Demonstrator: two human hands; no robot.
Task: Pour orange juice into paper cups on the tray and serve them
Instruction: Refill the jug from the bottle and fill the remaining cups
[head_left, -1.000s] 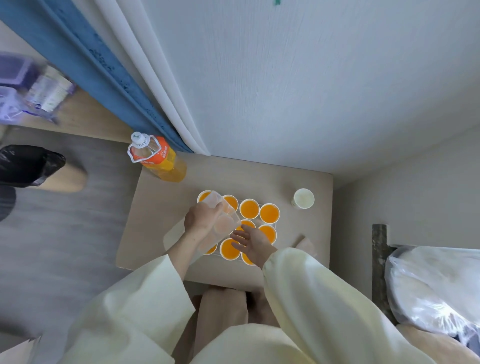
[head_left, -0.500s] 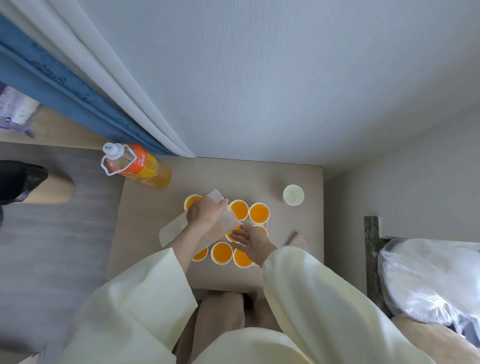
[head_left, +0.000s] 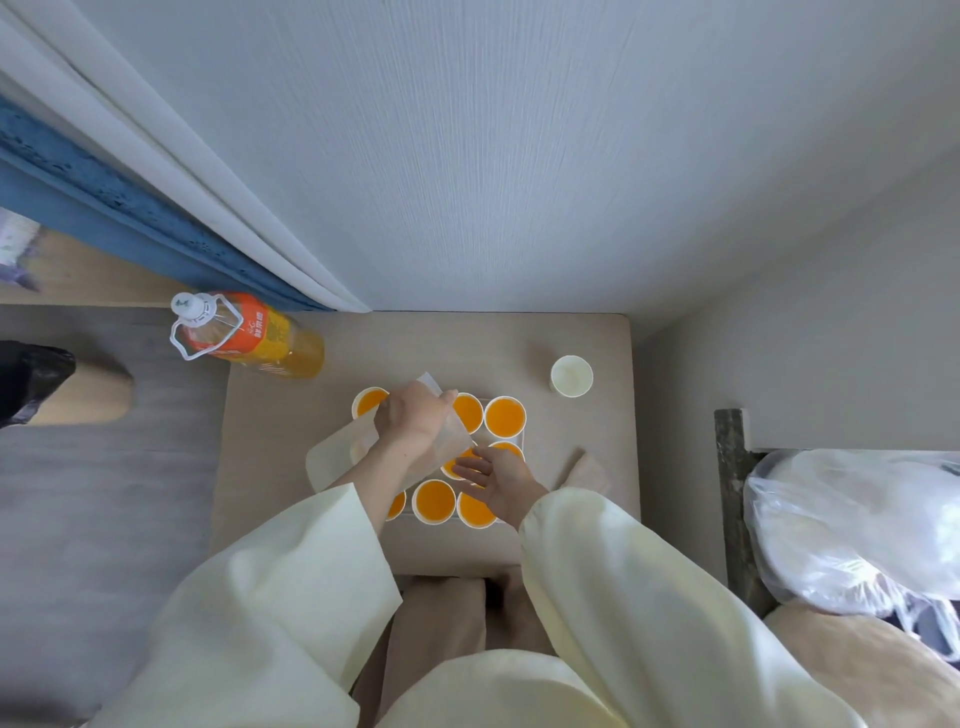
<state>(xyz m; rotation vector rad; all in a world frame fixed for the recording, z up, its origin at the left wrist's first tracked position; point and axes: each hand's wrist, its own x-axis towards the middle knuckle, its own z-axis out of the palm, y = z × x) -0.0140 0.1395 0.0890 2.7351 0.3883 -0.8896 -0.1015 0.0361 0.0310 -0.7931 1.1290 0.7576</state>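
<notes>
Head camera, left to right: the orange juice bottle (head_left: 249, 332) stands at the bench's (head_left: 270, 467) far-left corner. My left hand (head_left: 415, 421) has its fingers curled round a clear plastic jug (head_left: 337, 460), tilted towards the middle of the filled paper cups (head_left: 505, 415) on the white tray (head_left: 480, 440). My right hand (head_left: 498, 478) lies over the near cups, fingers straight and loose, holding nothing. One empty paper cup (head_left: 571, 375) stands apart, off the tray, far right.
</notes>
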